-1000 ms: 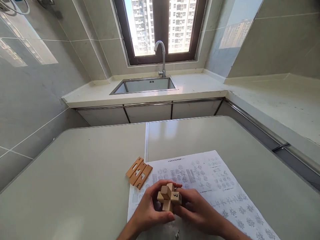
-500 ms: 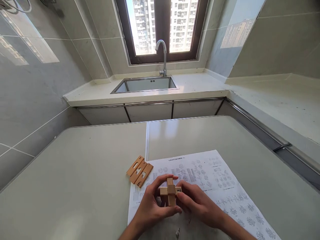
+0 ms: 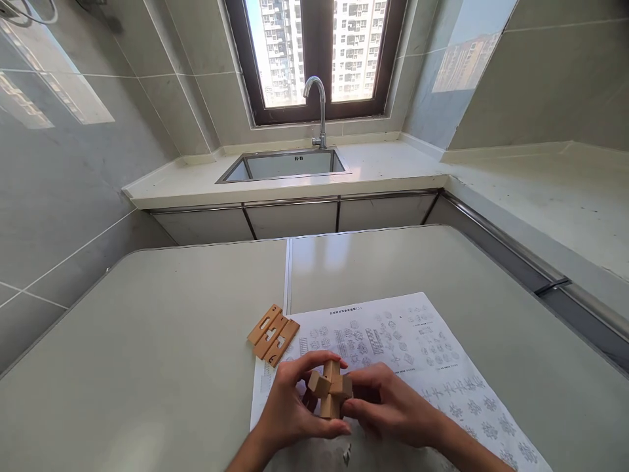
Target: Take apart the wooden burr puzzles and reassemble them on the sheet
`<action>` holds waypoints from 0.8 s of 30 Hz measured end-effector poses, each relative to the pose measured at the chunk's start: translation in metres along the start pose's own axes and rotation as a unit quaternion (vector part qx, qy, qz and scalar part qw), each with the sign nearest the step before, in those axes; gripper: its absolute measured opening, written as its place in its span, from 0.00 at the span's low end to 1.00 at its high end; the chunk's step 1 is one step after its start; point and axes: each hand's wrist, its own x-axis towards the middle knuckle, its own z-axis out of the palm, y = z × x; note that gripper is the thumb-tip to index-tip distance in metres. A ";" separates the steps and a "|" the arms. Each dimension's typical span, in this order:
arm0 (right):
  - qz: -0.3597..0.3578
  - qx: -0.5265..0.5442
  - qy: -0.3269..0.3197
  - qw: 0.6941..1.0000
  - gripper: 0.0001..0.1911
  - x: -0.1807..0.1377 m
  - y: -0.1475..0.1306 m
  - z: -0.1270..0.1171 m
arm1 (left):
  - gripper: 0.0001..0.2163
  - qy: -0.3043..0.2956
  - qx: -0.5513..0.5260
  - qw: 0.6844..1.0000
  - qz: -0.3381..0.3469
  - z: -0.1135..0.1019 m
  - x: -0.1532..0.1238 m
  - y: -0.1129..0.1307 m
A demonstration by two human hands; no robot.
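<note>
Between my two hands is a small wooden burr puzzle, made of crossed blocks, above the lower part of a printed sheet. My left hand closes round it, with fingers over the top end and the thumb beneath the bottom end. On the other side my right hand pinches the puzzle's right block with thumb and fingers. Beyond my left hand, several flat wooden pieces with cut-out slots and printed numbers lie side by side, partly over the corner of the printed sheet.
The pale table has a seam running away from me. A small dark scrap lies near the front edge. Past the table stand a counter, a steel sink and a tap under a window.
The puzzle has turned in my hands: its side blocks now sit at an angle and the number on the right block no longer shows. Both hands have moved slightly lower.
</note>
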 end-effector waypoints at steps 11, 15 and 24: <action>0.000 0.063 -0.029 0.998 0.17 0.001 0.006 0.001 | 0.34 -0.047 -0.086 0.995 -0.027 -0.003 0.000 -0.002; -0.011 0.131 -0.066 0.989 0.22 0.000 0.011 0.000 | 0.35 -0.061 -0.109 0.992 -0.034 -0.003 -0.001 0.000; 0.045 0.275 -0.067 0.958 0.37 0.005 0.030 0.016 | 0.40 -0.102 -0.213 0.971 -0.039 -0.004 -0.003 -0.001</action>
